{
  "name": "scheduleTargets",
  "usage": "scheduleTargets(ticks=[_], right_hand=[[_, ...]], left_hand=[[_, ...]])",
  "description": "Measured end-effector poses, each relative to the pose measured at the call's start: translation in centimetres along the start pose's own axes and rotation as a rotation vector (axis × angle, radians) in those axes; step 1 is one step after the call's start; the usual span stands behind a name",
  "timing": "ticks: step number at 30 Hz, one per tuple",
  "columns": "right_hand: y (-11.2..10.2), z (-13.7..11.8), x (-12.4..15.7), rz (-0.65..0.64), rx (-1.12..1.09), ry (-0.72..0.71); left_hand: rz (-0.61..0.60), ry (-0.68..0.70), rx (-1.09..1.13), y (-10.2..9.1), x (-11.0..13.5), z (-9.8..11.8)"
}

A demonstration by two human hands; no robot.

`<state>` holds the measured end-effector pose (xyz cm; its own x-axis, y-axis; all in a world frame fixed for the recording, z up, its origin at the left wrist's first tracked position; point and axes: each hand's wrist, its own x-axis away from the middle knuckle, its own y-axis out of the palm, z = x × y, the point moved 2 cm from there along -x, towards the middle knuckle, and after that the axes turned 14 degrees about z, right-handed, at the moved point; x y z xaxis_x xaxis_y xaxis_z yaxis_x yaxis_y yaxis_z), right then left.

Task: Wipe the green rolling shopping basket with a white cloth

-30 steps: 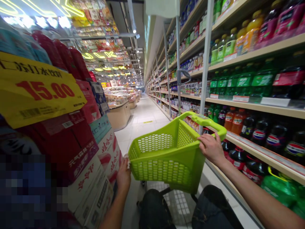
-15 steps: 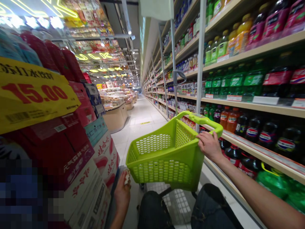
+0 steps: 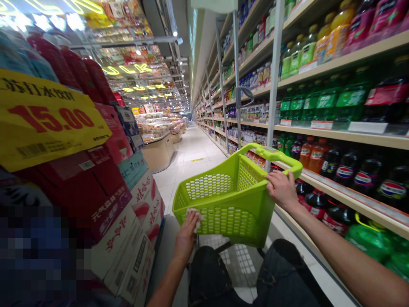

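Shopping cart [image 3: 236, 204]: green plastic, on the floor [image 3: 187, 164] between the shelves [image 3: 338, 135] and the stacked boxes [image 3: 145, 204]; its long side faces the person, probably so both ends are in reach.
Left hand [image 3: 188, 236]: low at the narrow end of the near side, just under the rim, fingers nearly straight and close together over a crumpled white tissue [image 3: 199, 216], or perhaps a thin cloth; they seem laid flat so it spreads against the wall.
Right hand [image 3: 281, 189]: curled over the rim at the handle-end corner, likely to keep the cart from rolling; the thumb rises by the handle [image 3: 287, 162], contact unclear.
Knees [image 3: 209, 273]: bent before the near side, apparently a low crouch that brings the wall level with the hands.
Price sign [image 3: 53, 123]: yellow, across the stack's upper boxes, presumably facing shoppers.
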<state>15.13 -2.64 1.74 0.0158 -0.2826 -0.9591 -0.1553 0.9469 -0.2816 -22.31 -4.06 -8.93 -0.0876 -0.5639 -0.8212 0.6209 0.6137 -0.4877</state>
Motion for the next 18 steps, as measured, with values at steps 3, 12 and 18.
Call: scheduleTargets(ticks=[3, 12, 18], right_hand=[[0.1, -0.2, 0.1, -0.006, -0.015, 0.013], [-0.5, -0.2, -0.3, -0.018, -0.089, 0.048], [-2.5, -8.6, 3.6, -0.163, -0.681, 0.424]], left_hand=[[0.048, 0.015, 0.006, 0.1, -2.5, 1.1], [-0.113, -0.185, 0.097, 2.4, 3.0, -0.4], [0.086, -0.194, 0.432, -1.6, -3.6, 6.7]])
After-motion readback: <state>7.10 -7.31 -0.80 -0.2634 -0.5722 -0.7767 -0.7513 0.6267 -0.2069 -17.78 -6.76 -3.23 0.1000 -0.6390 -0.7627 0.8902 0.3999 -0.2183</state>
